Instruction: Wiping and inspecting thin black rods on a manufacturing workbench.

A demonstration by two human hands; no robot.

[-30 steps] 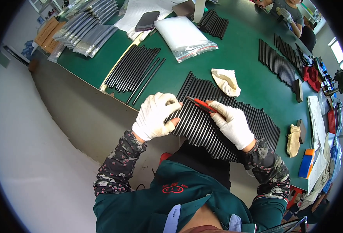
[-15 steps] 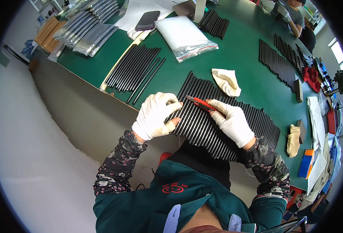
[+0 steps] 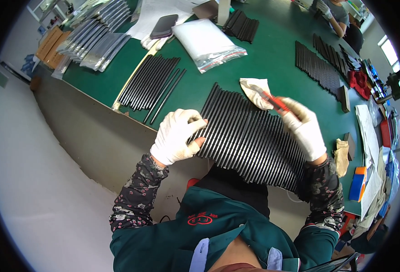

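A slanting row of black rods (image 3: 250, 136) lies side by side at the near edge of the green table. My left hand (image 3: 175, 136), in a white glove with bare thumb tip and fingertip, rests at the row's left end. Its thumb and forefinger are apart in a curve against the outermost rods. My right hand (image 3: 305, 129), also gloved, is closed around a red utility knife (image 3: 279, 105) above the right part of the row. The knife's grey tip points up and left, over a crumpled off-white cloth (image 3: 254, 90).
A smaller group of black rods (image 3: 150, 84) lies at left. Behind are a clear bag of white material (image 3: 207, 43), a phone (image 3: 163, 26) and stacked wrapped packs (image 3: 96, 38). More rods (image 3: 318, 68) lie far right, with a blue-and-orange block (image 3: 357, 183) nearer. A co-worker (image 3: 338, 16) sits opposite.
My right hand has moved right and up with the utility knife, away from the row's left part, and the knife tip now points more steeply upward. My left hand stays at the row's left end.
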